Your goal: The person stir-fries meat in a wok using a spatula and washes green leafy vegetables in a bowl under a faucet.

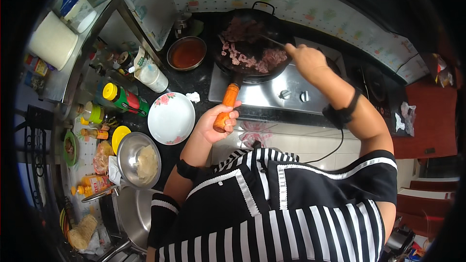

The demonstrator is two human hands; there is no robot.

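Note:
A dark wok (251, 49) sits on the gas stove (262, 91) at the back of the counter. Pieces of sliced meat (242, 31) lie across its inside, some browned and some still pink. My left hand (218, 122) grips the orange-brown wooden handle (230, 100) of the wok. Over the wok's right rim, my right hand (309, 60) holds a thin metal cooking utensil (273, 40), whose far end reaches among the meat; that end is too dark to make out.
Left of the wok stands a metal bowl of reddish-brown liquid (187, 54). Nearer are a white floral plate (171, 120) and a steel bowl (125, 153) with pale contents. Several bottles, one green with a yellow cap (127, 100), line the left wall above a steel sink (134, 218).

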